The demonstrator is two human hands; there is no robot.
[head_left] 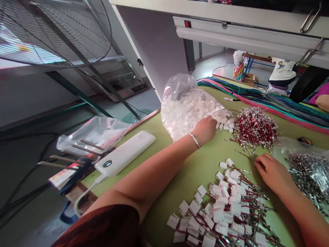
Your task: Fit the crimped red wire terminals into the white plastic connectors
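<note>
My left hand point(205, 130), with a bracelet at the wrist, reaches to the small white connectors point(226, 123) at the mouth of a clear plastic bag point(180, 109). Its fingertips are hidden behind the hand. My right hand point(272, 169) has its fingers bent together around the end of a thin dark red wire point(244, 154). Just beyond it lies a heap of red wires with metal terminals point(254, 128). Nearer to me, between my forearms, spreads a pile of white connectors with red wires attached point(223, 206).
A white power bank point(125, 152) with a cable lies at the left. Bundled coloured wires point(282, 108) run along the back. At right are a bag of metal-ended pieces point(308, 168) and black tape point(305, 141). People sit beyond the green table point(159, 168).
</note>
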